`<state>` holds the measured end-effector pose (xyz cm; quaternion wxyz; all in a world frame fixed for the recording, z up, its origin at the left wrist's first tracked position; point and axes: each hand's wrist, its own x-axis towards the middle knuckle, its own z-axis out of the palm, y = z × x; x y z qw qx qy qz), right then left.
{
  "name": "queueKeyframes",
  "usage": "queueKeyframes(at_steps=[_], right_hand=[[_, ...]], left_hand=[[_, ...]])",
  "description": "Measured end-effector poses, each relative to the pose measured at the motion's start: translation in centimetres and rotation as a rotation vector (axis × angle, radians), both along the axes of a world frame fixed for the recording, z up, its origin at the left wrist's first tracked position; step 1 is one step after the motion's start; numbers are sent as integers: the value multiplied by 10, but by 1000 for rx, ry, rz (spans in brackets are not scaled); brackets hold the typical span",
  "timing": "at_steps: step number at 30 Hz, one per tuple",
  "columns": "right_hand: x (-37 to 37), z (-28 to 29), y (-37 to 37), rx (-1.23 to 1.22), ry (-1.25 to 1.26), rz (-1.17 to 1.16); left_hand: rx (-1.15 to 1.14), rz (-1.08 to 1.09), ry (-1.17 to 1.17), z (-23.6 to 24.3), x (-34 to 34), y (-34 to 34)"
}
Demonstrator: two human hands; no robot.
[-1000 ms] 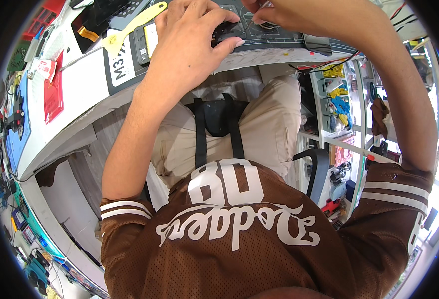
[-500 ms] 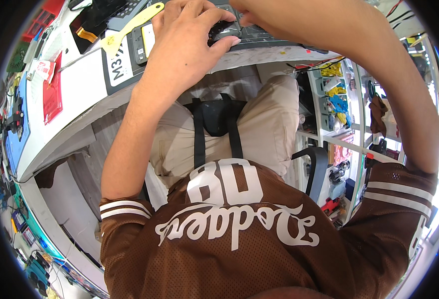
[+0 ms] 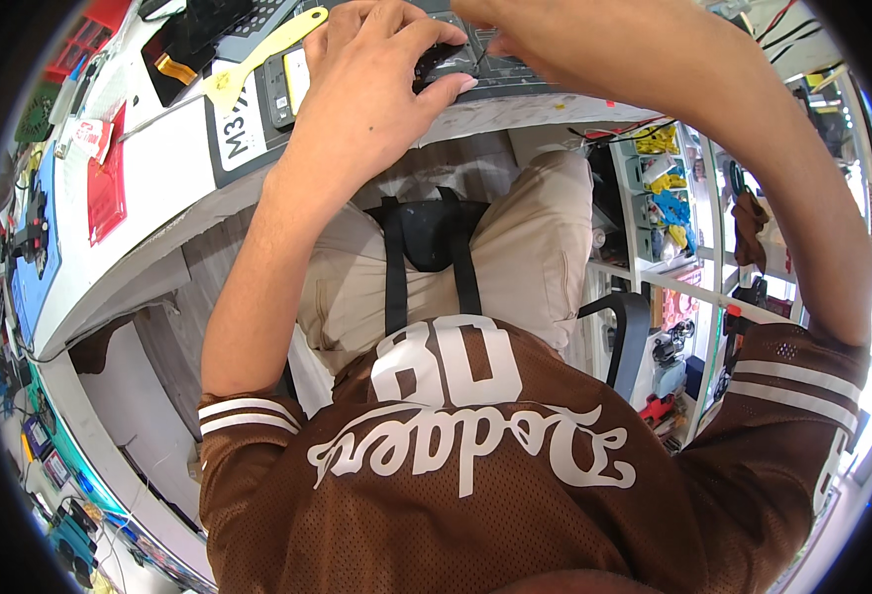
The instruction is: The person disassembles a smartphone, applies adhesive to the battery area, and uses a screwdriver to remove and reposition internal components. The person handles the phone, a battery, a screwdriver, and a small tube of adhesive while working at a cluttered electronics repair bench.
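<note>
At the table's near edge my left hand (image 3: 381, 69) is closed, thumb and fingers gripping the edges of a dark glossy part (image 3: 446, 65). Its kind cannot be made out. Just to the right, my right hand (image 3: 515, 28) has curled fingers close to that part. The upper frame edge cuts it off, and whatever it may hold is hidden. An opened phone body (image 3: 279, 91) lies under my left wrist, partly covered. Beside it, a yellow plastic scraper (image 3: 267, 54) rests on the dark work mat (image 3: 216, 158).
Further left on the white table (image 3: 163, 183) lie a red translucent packet (image 3: 106, 198) and a dark panel with an orange flex cable (image 3: 173, 69). A blue mat (image 3: 35, 282) is at the far left. Shelves with bins (image 3: 668, 213) and a chair armrest (image 3: 624, 332) stand right.
The view has shifted very slightly. My right hand's fingertips have moved a little beside the dark part. My left hand keeps the same grip.
</note>
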<state>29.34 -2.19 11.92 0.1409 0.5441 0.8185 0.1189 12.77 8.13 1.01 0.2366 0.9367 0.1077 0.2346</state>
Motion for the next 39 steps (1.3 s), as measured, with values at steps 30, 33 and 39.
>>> queueKeyframes(at_steps=[30, 33, 39], right_hand=[[-18, 26, 22, -264, -70, -166], [-18, 27, 32, -349, -85, -254], [-14, 23, 30, -325, -57, -210]], left_hand=[[216, 79, -20, -22, 2, 3], [230, 78, -19, -24, 3, 3], [228, 84, -5, -24, 3, 3]])
